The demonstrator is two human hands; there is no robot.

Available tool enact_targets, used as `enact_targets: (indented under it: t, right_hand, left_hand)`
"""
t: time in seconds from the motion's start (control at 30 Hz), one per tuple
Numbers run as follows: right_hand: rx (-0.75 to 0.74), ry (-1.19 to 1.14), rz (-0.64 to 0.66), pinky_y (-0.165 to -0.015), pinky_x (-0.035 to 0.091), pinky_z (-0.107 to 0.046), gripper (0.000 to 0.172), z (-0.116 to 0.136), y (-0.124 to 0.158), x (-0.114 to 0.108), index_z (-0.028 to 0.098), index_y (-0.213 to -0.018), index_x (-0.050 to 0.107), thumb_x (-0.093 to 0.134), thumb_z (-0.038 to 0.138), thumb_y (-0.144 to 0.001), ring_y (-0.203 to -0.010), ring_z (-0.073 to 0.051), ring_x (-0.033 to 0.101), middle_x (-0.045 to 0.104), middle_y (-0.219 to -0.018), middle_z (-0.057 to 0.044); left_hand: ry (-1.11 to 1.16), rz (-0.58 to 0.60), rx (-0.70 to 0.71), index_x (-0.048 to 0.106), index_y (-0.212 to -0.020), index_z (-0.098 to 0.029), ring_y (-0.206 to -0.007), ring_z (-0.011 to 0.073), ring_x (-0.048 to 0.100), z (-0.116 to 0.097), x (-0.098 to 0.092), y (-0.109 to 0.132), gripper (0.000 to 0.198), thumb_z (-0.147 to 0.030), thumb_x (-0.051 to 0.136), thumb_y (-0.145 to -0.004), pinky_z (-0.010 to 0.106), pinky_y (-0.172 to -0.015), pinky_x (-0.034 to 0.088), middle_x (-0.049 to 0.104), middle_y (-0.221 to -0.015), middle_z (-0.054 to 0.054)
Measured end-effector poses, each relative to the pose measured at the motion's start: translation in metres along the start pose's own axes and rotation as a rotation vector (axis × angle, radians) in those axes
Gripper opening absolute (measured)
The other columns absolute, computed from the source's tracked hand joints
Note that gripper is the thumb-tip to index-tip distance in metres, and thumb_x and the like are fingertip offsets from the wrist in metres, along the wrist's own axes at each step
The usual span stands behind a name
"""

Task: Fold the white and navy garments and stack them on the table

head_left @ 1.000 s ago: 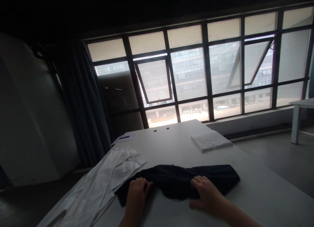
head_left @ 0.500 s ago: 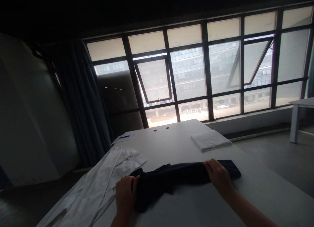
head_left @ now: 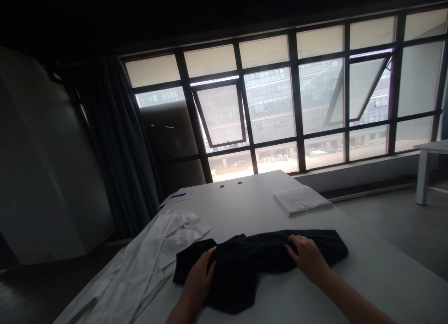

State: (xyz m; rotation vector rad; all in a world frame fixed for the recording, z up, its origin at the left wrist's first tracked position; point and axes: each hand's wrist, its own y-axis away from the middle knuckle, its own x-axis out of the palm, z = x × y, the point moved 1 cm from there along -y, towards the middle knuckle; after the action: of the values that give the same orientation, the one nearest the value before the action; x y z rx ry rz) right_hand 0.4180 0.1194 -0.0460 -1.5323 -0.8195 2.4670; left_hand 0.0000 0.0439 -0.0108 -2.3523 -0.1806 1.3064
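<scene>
A dark navy garment (head_left: 252,263) lies crumpled across the near part of a white table (head_left: 245,202). My left hand (head_left: 199,279) rests flat on the garment's left part, fingers stretched out toward its edge. My right hand (head_left: 306,256) lies palm down on the garment's right part, fingers spread over the cloth. Neither hand lifts the fabric.
A white shirt (head_left: 147,263) sprawls along the table's left edge, touching the dark garment. A folded white cloth (head_left: 301,200) sits at the far right of the table. A sheet of paper with a blue pen (head_left: 177,196) lies at the far left. Another white table (head_left: 430,167) stands near the window.
The garment has spread lower and wider on the left. My left hand moved right onto the cloth and flattened. My right hand slid slightly back toward me on the right part.
</scene>
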Motion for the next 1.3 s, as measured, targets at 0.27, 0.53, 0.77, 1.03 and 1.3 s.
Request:
enact_targets:
  t: [0.27, 0.53, 0.77, 1.03, 1.3]
  right_hand:
    - [0.001, 0.084, 0.085, -0.096, 0.040, -0.045, 0.051, 0.014, 0.010, 0.006, 0.027, -0.131, 0.062, 0.064, 0.039, -0.082, -0.112, -0.032, 0.058, 0.062, -0.125, -0.012]
    - [0.104, 0.235, -0.140, -0.086, 0.037, -0.040, 0.026, -0.003, -0.008, -0.025, 0.022, -0.104, 0.066, 0.047, 0.013, -0.087, -0.097, -0.027, 0.060, 0.065, -0.100, -0.009]
    - [0.241, 0.255, -0.341, -0.083, 0.036, -0.041, 0.028, -0.056, -0.006, -0.055, 0.022, -0.093, 0.061, 0.051, 0.008, -0.070, -0.095, -0.029, 0.057, 0.064, -0.098, -0.010]
    - [0.426, -0.117, -0.689, -0.086, 0.045, -0.042, 0.048, -0.105, -0.001, -0.072, 0.016, -0.115, 0.057, 0.047, 0.024, -0.068, -0.099, -0.032, 0.059, 0.064, -0.108, -0.013]
    - [0.255, -0.390, -0.604, -0.080, 0.049, -0.037, 0.041, -0.082, 0.004, -0.056, 0.020, -0.114, 0.056, 0.046, 0.026, -0.075, -0.088, -0.028, 0.067, 0.072, -0.101, -0.009]
  left_hand:
    - [-0.194, 0.168, -0.027, 0.063, -0.134, -0.033, -0.127, 0.0288, 0.056, -0.013, 0.007, 0.007, 0.050, -0.022, 0.057, -0.085, 0.045, -0.107, 0.043, 0.056, -0.140, 0.008]
    - [-0.219, -0.204, 0.104, 0.062, -0.084, -0.023, -0.093, 0.0258, 0.059, -0.004, -0.004, -0.003, 0.020, -0.029, 0.046, -0.096, 0.041, -0.087, 0.048, 0.064, -0.097, 0.007]
    - [-0.205, -0.522, 0.116, 0.059, -0.078, -0.022, -0.089, 0.0250, 0.056, 0.001, -0.026, 0.005, 0.028, -0.034, 0.044, -0.099, 0.041, -0.083, 0.046, 0.060, -0.090, 0.006]
    - [-0.035, -0.499, 0.140, 0.065, -0.085, -0.022, -0.090, 0.0220, 0.066, 0.004, -0.042, 0.011, 0.036, -0.032, 0.036, -0.103, 0.034, -0.083, 0.051, 0.070, -0.090, 0.006]
    - [-0.028, -0.397, 0.165, 0.038, -0.056, -0.023, -0.044, 0.0120, 0.043, -0.001, -0.029, 0.014, 0.049, -0.040, 0.037, -0.102, 0.025, -0.049, 0.029, 0.043, -0.049, -0.004]
